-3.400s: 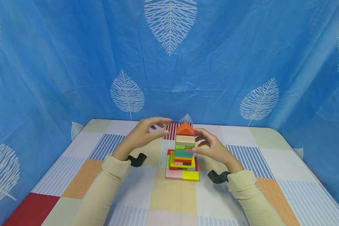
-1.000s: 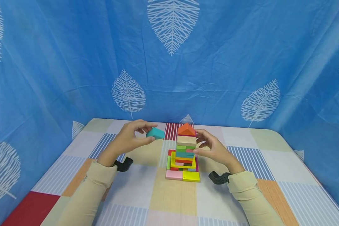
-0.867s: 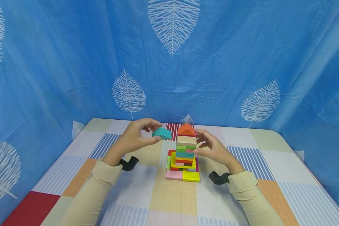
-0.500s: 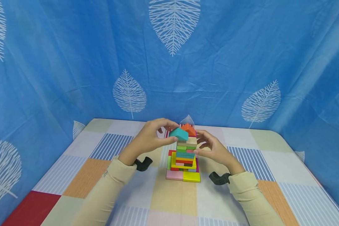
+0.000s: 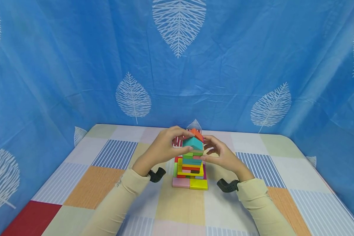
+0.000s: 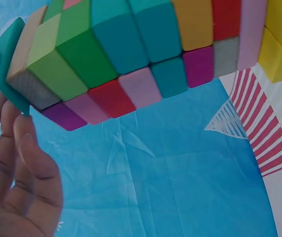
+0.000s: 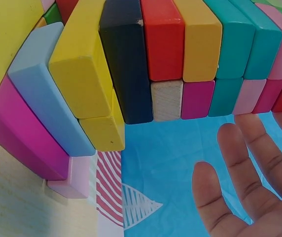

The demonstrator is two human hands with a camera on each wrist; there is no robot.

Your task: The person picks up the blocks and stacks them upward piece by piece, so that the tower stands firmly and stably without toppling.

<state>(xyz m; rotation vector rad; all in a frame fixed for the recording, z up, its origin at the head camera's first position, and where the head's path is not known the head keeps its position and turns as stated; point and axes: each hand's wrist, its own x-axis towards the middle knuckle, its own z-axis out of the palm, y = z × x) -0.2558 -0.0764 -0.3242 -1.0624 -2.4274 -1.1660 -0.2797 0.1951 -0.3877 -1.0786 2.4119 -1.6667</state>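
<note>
My left hand [image 5: 168, 146] pinches a teal triangular block [image 5: 193, 143] between thumb and fingers at the front top of a tower of coloured wooden blocks [image 5: 192, 161]. In the left wrist view, that teal block [image 6: 9, 61] lies against the pale wood block [image 6: 30, 81] at the tower's upper end. An orange triangular block [image 5: 197, 134] sits behind it, partly covered. My right hand [image 5: 222, 155] is at the tower's right side, fingers loosely bent. In the right wrist view, its fingertips [image 7: 249, 123] come close to the blocks; contact is unclear.
The tower stands on a wider base of flat blocks, with a pink one [image 5: 181, 182] and a yellow one [image 5: 199, 184] in front. A patchwork cloth [image 5: 180, 206] covers the table. A blue curtain [image 5: 224, 65] with white leaves hangs behind.
My left hand, empty at first beside the tower, has brought the teal triangular block in from the left to the tower top, in front of the orange one. The right hand stays in place.
</note>
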